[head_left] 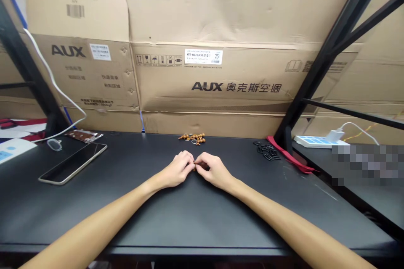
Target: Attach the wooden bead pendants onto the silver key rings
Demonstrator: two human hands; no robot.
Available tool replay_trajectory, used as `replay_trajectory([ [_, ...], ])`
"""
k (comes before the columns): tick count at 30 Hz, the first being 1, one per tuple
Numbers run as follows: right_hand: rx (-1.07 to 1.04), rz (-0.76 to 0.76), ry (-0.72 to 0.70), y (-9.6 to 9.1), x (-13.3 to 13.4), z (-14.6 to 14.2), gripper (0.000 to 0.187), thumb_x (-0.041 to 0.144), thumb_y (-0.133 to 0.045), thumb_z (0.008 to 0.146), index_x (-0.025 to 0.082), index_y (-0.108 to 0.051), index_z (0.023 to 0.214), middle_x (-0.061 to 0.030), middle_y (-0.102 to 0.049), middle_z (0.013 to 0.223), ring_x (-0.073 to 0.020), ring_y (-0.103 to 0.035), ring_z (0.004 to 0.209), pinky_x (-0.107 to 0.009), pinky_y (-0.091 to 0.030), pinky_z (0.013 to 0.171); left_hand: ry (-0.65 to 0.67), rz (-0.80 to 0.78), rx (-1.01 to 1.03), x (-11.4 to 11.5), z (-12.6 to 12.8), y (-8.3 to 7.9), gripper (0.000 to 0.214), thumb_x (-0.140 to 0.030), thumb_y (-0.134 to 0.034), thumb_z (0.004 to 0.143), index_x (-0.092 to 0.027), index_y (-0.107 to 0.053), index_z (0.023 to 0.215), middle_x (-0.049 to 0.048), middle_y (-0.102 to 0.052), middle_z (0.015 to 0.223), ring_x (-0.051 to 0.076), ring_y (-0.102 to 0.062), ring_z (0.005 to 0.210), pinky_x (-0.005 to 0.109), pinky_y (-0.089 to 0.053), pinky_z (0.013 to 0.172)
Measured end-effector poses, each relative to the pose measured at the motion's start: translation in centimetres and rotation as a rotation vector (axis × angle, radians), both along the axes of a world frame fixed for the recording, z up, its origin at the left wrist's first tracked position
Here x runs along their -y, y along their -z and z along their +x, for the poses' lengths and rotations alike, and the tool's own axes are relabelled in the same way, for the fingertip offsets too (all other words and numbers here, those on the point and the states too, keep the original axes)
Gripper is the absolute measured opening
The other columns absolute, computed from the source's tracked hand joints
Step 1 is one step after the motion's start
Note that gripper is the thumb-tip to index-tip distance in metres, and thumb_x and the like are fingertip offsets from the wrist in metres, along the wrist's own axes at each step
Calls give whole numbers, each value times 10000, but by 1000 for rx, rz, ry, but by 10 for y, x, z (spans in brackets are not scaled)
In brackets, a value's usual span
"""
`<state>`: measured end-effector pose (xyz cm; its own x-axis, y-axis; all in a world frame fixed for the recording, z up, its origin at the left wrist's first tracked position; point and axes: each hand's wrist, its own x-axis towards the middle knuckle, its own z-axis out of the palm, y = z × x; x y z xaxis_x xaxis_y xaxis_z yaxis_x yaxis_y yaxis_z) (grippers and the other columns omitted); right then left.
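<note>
left hand (178,170) and right hand (213,171) both pinched on a tiny piece (195,164), too small to identify | just in front of the bead pile (193,137) | risk: the fingertip hold is slight, so I'd guess the piece could slip and roll away across the smooth desk (189,222)

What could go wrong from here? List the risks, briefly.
1. The left hand and right hand pinch something too small to identify. If dropped, it might be hard to find on the black table.
2. The beads lie loose by the cardboard; a nudge could scatter them.
3. The phone lies left of the left arm; a sweep could knock it.
</note>
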<state>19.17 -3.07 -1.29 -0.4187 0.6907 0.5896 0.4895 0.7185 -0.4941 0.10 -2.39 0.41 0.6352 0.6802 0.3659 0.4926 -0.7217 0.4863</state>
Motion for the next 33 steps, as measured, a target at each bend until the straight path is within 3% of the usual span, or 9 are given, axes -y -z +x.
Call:
replay_trajectory([
  [16,69,36,22,1,0,0,76,193,-515,848,186,-590,839,-20,-628,783,-119,-561,629,-235,-450,613,9,-21,39,0,-1,-1,208,-238,-354,937,-190,-480,779,60,-512,994,178,-467,917,343,-403,873],
  [23,139,21,84,0,-1,1,60,144,-563,776,183,-589,740,5,-614,682,-110,-534,569,-222,-407,564,28,108,-36,4,1,0,175,-224,-337,947,-192,-490,868,71,-503,1020,194,-456,929,357,-388,863],
  [27,183,16,95,-1,-6,6,41,197,-589,794,185,-607,830,-7,-619,743,-119,-549,613,-230,-420,585,1,155,-102,3,-1,-2,172,-222,-329,949,-194,-489,895,79,-496,1025,201,-451,900,361,-384,837],
  [33,245,51,120,1,-12,13,79,230,-578,835,182,-599,775,-25,-589,768,-152,-559,734,-277,-448,692,-5,170,-183,-3,-8,-2,188,-224,-338,944,-195,-506,864,59,-499,977,192,-455,834,347,-383,781],
])
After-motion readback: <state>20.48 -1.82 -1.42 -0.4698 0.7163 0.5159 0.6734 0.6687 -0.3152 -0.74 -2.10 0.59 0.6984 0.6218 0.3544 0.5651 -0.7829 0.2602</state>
